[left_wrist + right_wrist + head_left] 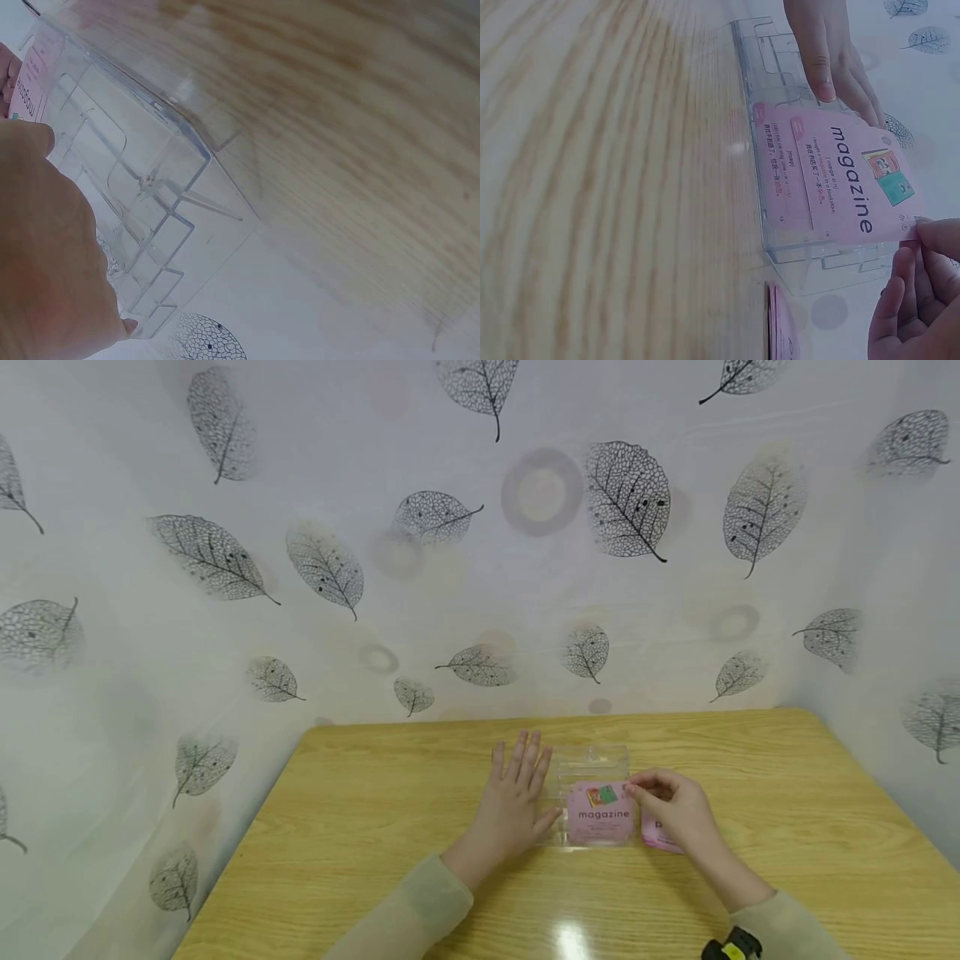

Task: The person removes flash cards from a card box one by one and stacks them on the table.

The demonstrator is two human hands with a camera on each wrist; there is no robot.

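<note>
Between the thumb and fingers of my right hand (677,808) I pinch the corner of a pink "magazine" word card (849,184), with a small picture on it. The card overlaps a clear plastic stepped holder (592,757); in the right wrist view another pink card (778,176) shows partly behind it, inside the holder. My left hand (508,808) lies with its fingers straight and spread over the holder's left part. In the left wrist view the holder's stepped edge (174,236) shows beside that hand. A small stack of pink cards (654,838) lies partly hidden under my right hand.
The holder and cards are on a wood-grain table (360,810). Behind it hangs a pale sheet (465,585) printed with dark leaves, close along the back and side edges. A dark watch-like band (733,945) with a yellow patch sits by the right sleeve.
</note>
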